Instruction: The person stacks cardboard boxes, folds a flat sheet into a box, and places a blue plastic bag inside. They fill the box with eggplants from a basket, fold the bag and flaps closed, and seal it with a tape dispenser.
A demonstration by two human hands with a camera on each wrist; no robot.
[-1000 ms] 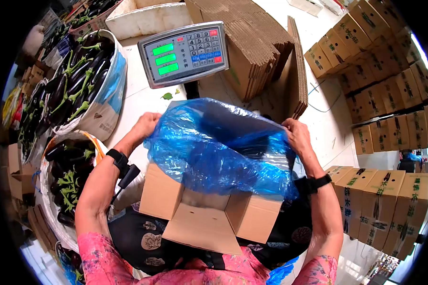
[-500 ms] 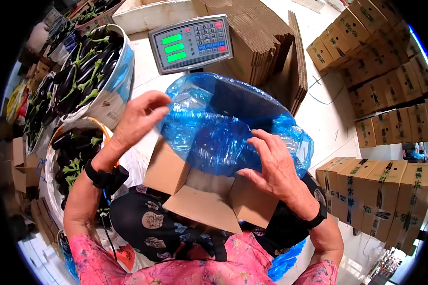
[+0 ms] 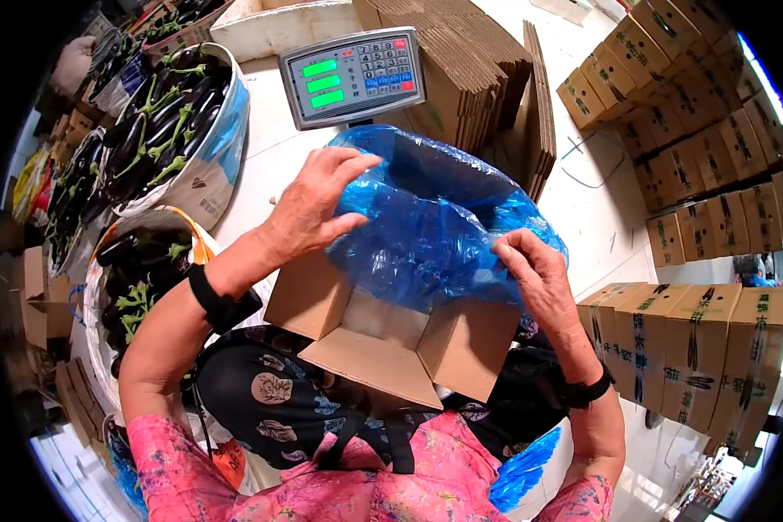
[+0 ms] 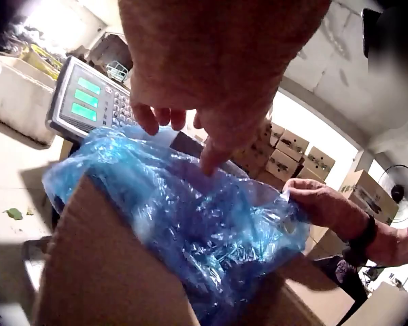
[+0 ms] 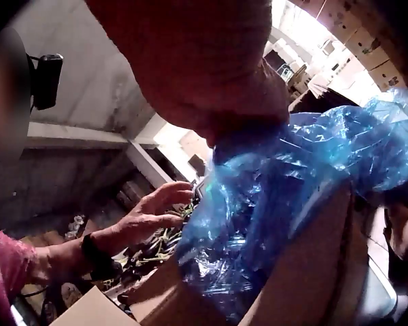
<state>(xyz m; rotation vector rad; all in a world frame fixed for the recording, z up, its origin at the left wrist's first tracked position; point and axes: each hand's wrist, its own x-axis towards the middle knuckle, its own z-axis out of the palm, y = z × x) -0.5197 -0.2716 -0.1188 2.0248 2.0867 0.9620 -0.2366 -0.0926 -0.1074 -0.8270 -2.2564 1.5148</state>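
head view: the left hand [image 3: 309,209] is lying wide on the blue bag [image 3: 435,217], pressing it into the cardboard box [image 3: 383,348] under both hands. the right hand [image 3: 535,270] is pinching the bag's rim, so the mouth is standing open.
left wrist view: straight fingers [image 4: 211,159] are touching the shiny, crinkled film.
right wrist view: the bag is bulging over the box edge.

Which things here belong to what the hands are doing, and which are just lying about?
In the job: blue plastic bag, cardboard box, left hand, right hand.
Lying about: scale, flat cardboard stack, eggplant sacks, packed cartons.
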